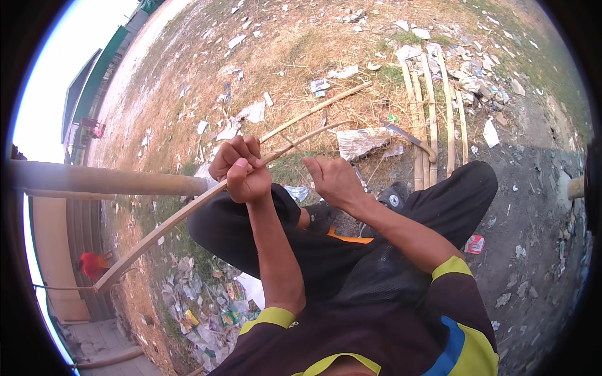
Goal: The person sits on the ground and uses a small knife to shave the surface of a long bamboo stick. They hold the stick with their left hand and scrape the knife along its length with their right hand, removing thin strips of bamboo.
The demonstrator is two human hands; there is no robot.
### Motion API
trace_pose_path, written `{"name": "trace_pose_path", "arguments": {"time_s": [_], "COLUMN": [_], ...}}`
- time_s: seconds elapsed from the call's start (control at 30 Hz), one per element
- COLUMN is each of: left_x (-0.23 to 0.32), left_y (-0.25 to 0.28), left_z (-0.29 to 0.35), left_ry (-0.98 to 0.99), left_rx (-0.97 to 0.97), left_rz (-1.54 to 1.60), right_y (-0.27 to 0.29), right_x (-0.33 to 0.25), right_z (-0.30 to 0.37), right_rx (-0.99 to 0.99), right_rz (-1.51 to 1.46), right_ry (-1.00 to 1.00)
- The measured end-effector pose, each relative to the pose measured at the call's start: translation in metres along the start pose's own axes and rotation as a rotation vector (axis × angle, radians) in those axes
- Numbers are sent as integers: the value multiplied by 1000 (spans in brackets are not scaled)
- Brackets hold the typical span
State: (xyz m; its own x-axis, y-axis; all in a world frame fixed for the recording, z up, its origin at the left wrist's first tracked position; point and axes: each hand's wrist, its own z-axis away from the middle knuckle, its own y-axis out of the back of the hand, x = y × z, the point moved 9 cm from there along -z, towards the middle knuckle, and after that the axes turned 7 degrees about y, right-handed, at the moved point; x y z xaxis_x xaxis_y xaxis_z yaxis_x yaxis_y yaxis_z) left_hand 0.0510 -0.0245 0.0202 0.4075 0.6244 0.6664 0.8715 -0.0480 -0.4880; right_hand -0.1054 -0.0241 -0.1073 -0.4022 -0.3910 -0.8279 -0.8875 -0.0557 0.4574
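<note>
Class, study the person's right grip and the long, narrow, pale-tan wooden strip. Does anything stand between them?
Nothing visible does. The right grip, fingers curled, appears apart from the wooden strip; only grassy ground shows in the gap. The left grip is closed around the strip. The gap's depth is unclear.

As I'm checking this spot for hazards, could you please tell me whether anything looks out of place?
Yes: litter lies strewn over the ground, untidy for a workspace. A bladed tool also lies askew, its curved handle across pale strips that lie roughly side by side.
</note>
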Motion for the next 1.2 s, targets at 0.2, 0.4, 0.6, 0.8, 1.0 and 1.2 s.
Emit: {"name": "trace_pose_path", "arguments": {"time_s": [0.2, 0.4, 0.6, 0.8, 1.0, 1.2], "left_x": [2, 0, 0, 2, -1, 3], "left_y": [-2, -13, -8, -15, -9, -9], "left_z": [1, 7, 7, 14, 8, 9], "left_ry": [7, -17, -16, -1, 8, 11], "left_rx": [-45, -43, -71, -117, -79, -42], "left_rz": [-25, -12, -6, -126, -65, -36], "right_y": [1, -4, -5, -2, -15, -15], "right_x": [32, 47, 41, 100, 110, 92], "right_z": [5, 10, -5, -1, -4, -9], "right_rx": [10, 52, -23, -79, -68, -142], "right_rz": [166, 121, 35, 192, 69, -64], "right_ry": [-99, -43, -94, -262, -245, -253]}}
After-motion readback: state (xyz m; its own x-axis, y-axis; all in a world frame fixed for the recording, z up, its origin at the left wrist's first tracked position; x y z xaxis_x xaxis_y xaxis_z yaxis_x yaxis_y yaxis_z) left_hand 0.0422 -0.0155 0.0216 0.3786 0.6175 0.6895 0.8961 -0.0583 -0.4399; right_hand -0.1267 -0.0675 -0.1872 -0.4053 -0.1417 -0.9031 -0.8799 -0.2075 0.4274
